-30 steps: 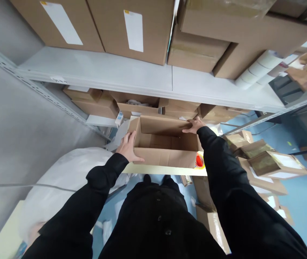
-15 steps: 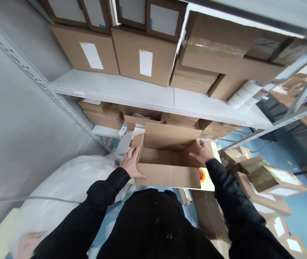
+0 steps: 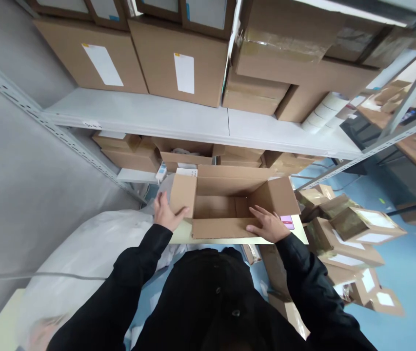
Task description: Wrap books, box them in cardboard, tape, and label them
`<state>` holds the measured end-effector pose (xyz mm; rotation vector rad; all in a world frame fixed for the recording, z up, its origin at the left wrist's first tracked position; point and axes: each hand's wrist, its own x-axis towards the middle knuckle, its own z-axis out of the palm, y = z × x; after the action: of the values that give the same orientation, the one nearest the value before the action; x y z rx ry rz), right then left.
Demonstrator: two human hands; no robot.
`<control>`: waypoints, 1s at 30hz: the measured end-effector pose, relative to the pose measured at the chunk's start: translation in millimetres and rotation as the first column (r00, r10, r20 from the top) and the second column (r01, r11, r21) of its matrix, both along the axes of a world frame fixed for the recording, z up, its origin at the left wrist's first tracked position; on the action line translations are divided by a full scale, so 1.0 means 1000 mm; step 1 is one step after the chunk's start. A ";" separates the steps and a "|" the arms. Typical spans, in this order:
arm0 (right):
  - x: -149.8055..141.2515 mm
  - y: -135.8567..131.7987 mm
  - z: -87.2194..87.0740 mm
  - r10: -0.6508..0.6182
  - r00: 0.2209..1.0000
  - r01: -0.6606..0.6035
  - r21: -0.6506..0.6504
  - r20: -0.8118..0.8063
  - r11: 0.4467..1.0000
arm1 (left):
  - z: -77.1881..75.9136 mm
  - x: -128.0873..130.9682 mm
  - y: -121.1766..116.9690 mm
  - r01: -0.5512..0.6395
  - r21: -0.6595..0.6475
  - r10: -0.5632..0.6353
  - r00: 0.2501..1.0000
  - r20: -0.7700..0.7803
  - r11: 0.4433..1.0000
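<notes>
The box [image 3: 226, 228] stands open, four flaps out, none closed; left hand [image 3: 165, 214] at nine o'clock, right hand [image 3: 271, 227] at four, fingers loosely spread.

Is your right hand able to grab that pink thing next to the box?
Probably yes: the right hand is close by, and the pink thing shows just beside it on the table. The box's right flap sticks out at its far edge, though, so the near side looks easier.

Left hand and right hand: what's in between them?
Most of the open cardboard box lies between the left hand and the right hand, as the head view shows.
</notes>
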<state>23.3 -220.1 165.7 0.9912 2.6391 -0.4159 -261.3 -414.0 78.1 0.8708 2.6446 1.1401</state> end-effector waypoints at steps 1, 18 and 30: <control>0.002 0.000 0.002 -0.006 1.000 0.006 0.013 -0.003 1.000 | -0.003 -0.003 -0.001 -0.003 0.050 0.000 0.999 0.051 0.999; -0.099 -0.063 0.048 0.438 0.898 -0.419 0.203 -0.052 0.885 | 0.025 0.007 0.006 -0.060 0.514 -0.284 0.775 0.564 0.856; -0.177 -0.104 0.032 0.651 0.758 -0.634 0.294 0.052 0.715 | -0.001 0.004 -0.001 -0.307 0.597 -0.379 0.542 0.750 0.741</control>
<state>-153.3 -323.6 198.1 0.0535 2.9214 0.1272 -257.6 -415.0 77.0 0.2408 1.3526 1.9291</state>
